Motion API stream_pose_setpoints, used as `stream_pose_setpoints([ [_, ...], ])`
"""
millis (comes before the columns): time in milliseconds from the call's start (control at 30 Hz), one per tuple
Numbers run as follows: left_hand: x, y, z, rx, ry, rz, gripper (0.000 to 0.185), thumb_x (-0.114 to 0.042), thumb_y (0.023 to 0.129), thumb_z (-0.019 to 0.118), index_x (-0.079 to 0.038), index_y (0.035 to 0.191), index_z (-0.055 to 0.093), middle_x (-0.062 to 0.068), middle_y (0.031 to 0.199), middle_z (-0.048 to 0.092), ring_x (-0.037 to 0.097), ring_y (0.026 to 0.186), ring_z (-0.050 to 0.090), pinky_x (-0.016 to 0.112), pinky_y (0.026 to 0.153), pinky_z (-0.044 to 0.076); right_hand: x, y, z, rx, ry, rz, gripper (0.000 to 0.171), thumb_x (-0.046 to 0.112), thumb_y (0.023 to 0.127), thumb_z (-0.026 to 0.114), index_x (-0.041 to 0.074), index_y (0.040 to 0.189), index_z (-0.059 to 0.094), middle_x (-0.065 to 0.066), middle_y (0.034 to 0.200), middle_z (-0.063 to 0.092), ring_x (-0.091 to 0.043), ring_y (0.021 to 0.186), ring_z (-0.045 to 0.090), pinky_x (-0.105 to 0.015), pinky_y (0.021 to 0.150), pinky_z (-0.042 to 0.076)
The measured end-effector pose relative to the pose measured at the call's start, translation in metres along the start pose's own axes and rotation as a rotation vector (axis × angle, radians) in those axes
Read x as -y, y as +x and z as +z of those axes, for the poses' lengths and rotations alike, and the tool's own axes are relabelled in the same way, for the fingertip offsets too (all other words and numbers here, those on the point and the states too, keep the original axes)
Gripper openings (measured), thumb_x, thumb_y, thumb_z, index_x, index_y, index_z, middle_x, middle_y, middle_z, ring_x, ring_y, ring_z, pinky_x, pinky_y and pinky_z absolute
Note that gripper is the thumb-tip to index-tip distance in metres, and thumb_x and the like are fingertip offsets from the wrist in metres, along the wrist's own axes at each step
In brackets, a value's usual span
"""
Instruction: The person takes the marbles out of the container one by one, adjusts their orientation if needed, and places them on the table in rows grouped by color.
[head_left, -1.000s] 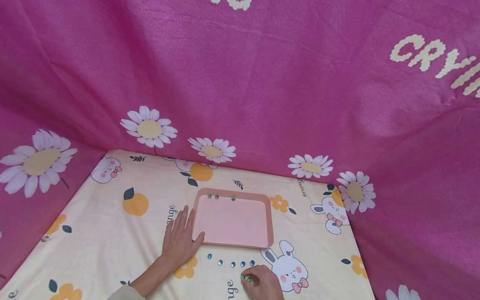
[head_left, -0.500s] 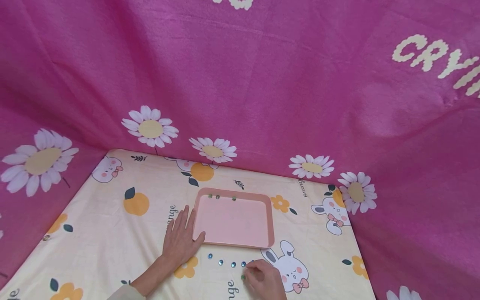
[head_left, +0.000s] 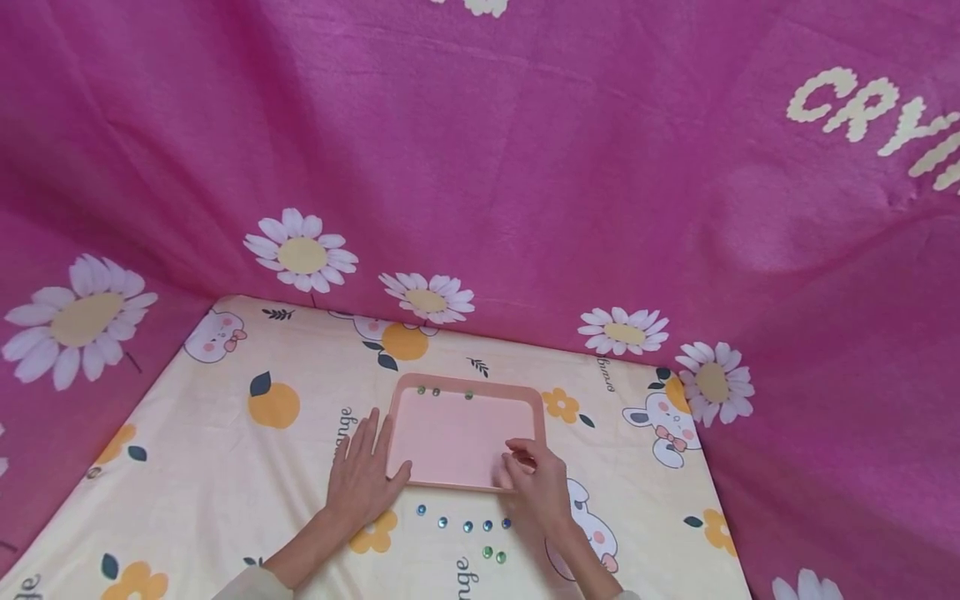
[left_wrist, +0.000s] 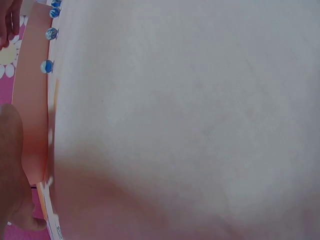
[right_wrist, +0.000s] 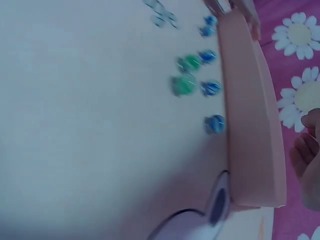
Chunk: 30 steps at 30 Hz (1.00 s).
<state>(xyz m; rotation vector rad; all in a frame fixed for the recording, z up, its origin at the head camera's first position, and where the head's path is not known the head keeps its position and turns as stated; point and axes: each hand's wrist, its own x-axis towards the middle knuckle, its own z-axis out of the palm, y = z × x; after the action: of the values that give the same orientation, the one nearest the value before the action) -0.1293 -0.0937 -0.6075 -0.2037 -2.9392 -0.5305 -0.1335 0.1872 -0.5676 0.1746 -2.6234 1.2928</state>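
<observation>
Nearest the person, two green glass beads (head_left: 493, 554) lie side by side on the printed cloth covering the bench (head_left: 225, 467), at about six o'clock from the pink tray (head_left: 457, 433). Just beyond them a slightly curved row of five blue glass beads (head_left: 465, 523) runs left to right along the tray's near rim, close to it but apart.

The right hand (head_left: 536, 483) is over the tray's near right corner, at roughly five o'clock on the tray, with its fingers (head_left: 517, 462) bunched narrowly together and pointing down at the tray floor. Whether they pinch a bead cannot be told; nothing shows between them in the head view, and the right wrist view shows only the fingertips at the picture's edge beside the tray's rim (right_wrist: 252, 115), with the green and blue beads on the cloth next to it.

The left hand (head_left: 363, 475) lies flat on the cloth at eight o'clock of the tray, fingers straight and spread, thumb touching the tray's near left corner.

At the tray's far rim, near eleven to twelve o'clock, three small green beads (head_left: 442, 392) sit inside. Beyond the bench hangs a magenta daisy-print blanket (head_left: 525, 167).
</observation>
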Motion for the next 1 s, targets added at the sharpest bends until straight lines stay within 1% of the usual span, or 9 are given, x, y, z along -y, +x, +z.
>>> stream_pose_setpoints([
  [133, 0.001, 0.001, 0.001, 0.002, 0.003, 0.002, 0.084, -0.05, 0.092, 0.058, -0.001, 0.155, 0.032, 0.021, 0.16, 0.027, 0.039, 0.144, 0.028, 0.059, 0.115, 0.024, 0.001, 0.023, 0.006, 0.007, 0.007, 0.022, 0.022, 0.007, 0.09, 0.073, 0.004, 0.112, 0.073, -0.009, 0.104, 0.073, -0.019, 0.092, 0.069, -0.034, 0.084, 0.058],
  [233, 0.001, 0.001, 0.001, -0.011, 0.009, 0.008, 0.083, -0.05, 0.091, 0.058, -0.001, 0.154, 0.033, 0.021, 0.159, 0.028, 0.039, 0.144, 0.029, 0.059, 0.114, 0.025, 0.001, 0.039, 0.013, 0.019, 0.003, 0.041, 0.021, 0.008, 0.09, 0.074, 0.004, 0.111, 0.073, -0.006, 0.102, 0.073, -0.018, 0.091, 0.068, -0.034, 0.085, 0.058],
  [333, 0.0, 0.001, 0.001, -0.016, 0.009, 0.013, 0.083, -0.05, 0.091, 0.058, -0.001, 0.153, 0.034, 0.021, 0.159, 0.028, 0.04, 0.144, 0.029, 0.059, 0.114, 0.025, 0.001, 0.051, 0.019, 0.049, 0.023, 0.054, 0.022, 0.007, 0.091, 0.073, 0.002, 0.112, 0.073, -0.006, 0.103, 0.072, -0.019, 0.093, 0.066, -0.034, 0.087, 0.057],
  [433, 0.001, 0.001, 0.001, 0.001, 0.005, 0.006, 0.083, -0.05, 0.092, 0.057, -0.001, 0.154, 0.033, 0.021, 0.16, 0.027, 0.039, 0.145, 0.027, 0.059, 0.115, 0.024, 0.0, 0.061, 0.025, 0.082, 0.047, 0.095, 0.023, 0.008, 0.091, 0.072, 0.002, 0.114, 0.072, -0.007, 0.106, 0.07, -0.019, 0.095, 0.065, -0.034, 0.087, 0.056],
  [500, 0.001, 0.001, 0.001, 0.013, 0.002, 0.001, 0.084, -0.051, 0.093, 0.056, -0.002, 0.155, 0.031, 0.02, 0.161, 0.025, 0.039, 0.145, 0.027, 0.058, 0.115, 0.023, 0.0, 0.066, 0.029, 0.097, 0.054, 0.124, 0.024, 0.009, 0.092, 0.072, 0.003, 0.116, 0.071, -0.007, 0.106, 0.07, -0.019, 0.095, 0.064, -0.034, 0.087, 0.056],
  [700, 0.001, 0.001, 0.001, 0.015, 0.005, -0.005, 0.084, -0.051, 0.093, 0.057, -0.001, 0.155, 0.031, 0.021, 0.16, 0.026, 0.039, 0.145, 0.027, 0.059, 0.115, 0.023, 0.0, 0.074, 0.04, 0.121, -0.024, 0.207, 0.026, 0.021, 0.094, 0.072, 0.015, 0.119, 0.07, 0.003, 0.101, 0.068, -0.015, 0.09, 0.061, -0.03, 0.084, 0.056],
  [800, 0.001, 0.0, 0.0, 0.017, 0.008, -0.011, 0.084, -0.05, 0.092, 0.058, -0.001, 0.155, 0.031, 0.021, 0.16, 0.026, 0.039, 0.145, 0.027, 0.059, 0.115, 0.024, -0.002, 0.077, 0.046, 0.132, 0.024, 0.23, 0.028, 0.019, 0.094, 0.071, 0.012, 0.121, 0.069, 0.001, 0.101, 0.067, -0.018, 0.09, 0.061, -0.031, 0.084, 0.056],
  [900, 0.001, 0.0, 0.0, 0.025, 0.003, -0.013, 0.084, -0.051, 0.093, 0.057, -0.002, 0.155, 0.031, 0.021, 0.161, 0.025, 0.039, 0.145, 0.026, 0.058, 0.115, 0.023, -0.006, 0.078, 0.053, 0.149, 0.089, 0.281, 0.028, 0.016, 0.093, 0.07, 0.01, 0.121, 0.067, -0.001, 0.101, 0.066, -0.02, 0.091, 0.061, -0.031, 0.085, 0.056],
  [1000, 0.0, 0.001, 0.001, 0.032, 0.001, -0.01, 0.084, -0.051, 0.093, 0.056, -0.002, 0.156, 0.03, 0.02, 0.161, 0.024, 0.039, 0.146, 0.026, 0.058, 0.115, 0.023, -0.01, 0.079, 0.057, 0.146, 0.094, 0.335, 0.028, 0.017, 0.093, 0.071, 0.013, 0.12, 0.067, 0.0, 0.103, 0.066, -0.02, 0.092, 0.062, -0.032, 0.087, 0.056],
])
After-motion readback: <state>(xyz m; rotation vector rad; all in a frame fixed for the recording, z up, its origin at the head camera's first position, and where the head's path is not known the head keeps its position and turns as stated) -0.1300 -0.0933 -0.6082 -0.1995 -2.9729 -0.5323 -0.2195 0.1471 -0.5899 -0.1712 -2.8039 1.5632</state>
